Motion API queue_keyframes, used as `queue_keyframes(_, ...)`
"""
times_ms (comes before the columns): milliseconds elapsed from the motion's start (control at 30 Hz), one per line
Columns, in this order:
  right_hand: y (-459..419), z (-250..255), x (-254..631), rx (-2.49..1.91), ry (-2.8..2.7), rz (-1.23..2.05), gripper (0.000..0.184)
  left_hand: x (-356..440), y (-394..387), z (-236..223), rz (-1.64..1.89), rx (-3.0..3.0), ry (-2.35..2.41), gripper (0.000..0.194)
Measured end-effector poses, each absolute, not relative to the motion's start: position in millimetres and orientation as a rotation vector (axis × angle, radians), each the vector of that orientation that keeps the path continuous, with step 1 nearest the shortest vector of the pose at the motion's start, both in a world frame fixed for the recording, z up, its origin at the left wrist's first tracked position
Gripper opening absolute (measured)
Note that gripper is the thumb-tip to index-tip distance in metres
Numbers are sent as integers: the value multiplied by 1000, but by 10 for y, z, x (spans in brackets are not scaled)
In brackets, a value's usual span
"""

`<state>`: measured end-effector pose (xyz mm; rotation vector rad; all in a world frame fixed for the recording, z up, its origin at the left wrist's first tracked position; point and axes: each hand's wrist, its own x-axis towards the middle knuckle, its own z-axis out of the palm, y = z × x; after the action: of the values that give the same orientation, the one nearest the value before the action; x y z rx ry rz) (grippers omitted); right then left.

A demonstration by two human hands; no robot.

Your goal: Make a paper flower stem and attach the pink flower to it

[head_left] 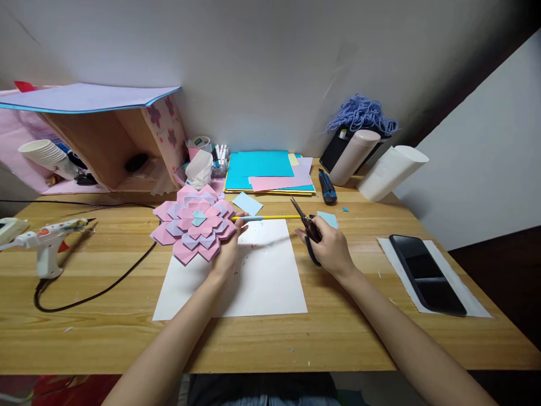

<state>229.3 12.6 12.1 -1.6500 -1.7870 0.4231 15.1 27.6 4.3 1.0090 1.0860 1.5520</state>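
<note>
A layered pink and lilac paper flower (198,223) with a pale blue centre faces up toward me. Its yellow stem (281,217), partly wrapped in light blue, runs off to the right. My left hand (230,245) is closed around the stem close behind the petals, which hide part of the fingers. In my right hand (333,248) is a pair of scissors (310,228). The blades point up and left, and they meet or overlap the stem's far end; whether they touch it I cannot tell. A white sheet (262,282) with tiny paper scraps lies under my left hand.
Light blue paper pieces (248,204) lie beyond the stem. A hot glue gun (53,239) with a black cord stands at left, and a phone (426,273) lies at right. Coloured paper (262,163), a utility knife (327,187) and a paper roll (393,172) are at the back.
</note>
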Motion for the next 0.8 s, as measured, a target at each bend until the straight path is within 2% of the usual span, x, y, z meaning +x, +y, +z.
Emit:
queue_keyframes(67, 117, 142, 2313, -1479, -1804, 769, 45, 143, 273, 59, 1555, 1006, 1087, 28)
queue_keyframes(200, -4, 138, 2288, -914, -1834, 1728, 65, 93, 298, 115, 1542, 980, 1084, 28)
queue_keyframes(300, -128, 76, 2217, -792, -1653, 2161, 68, 58, 330, 165, 1548, 983, 1080, 29)
queue_keyframes(433, -170, -4, 2149, -829, -1513, 2375, 66, 57, 350, 197, 1501, 990, 1056, 32)
queue_keyframes(800, 18, -231, 2082, -633, -1405, 2479, 65, 74, 368, 110, 1397, 942, 1044, 33)
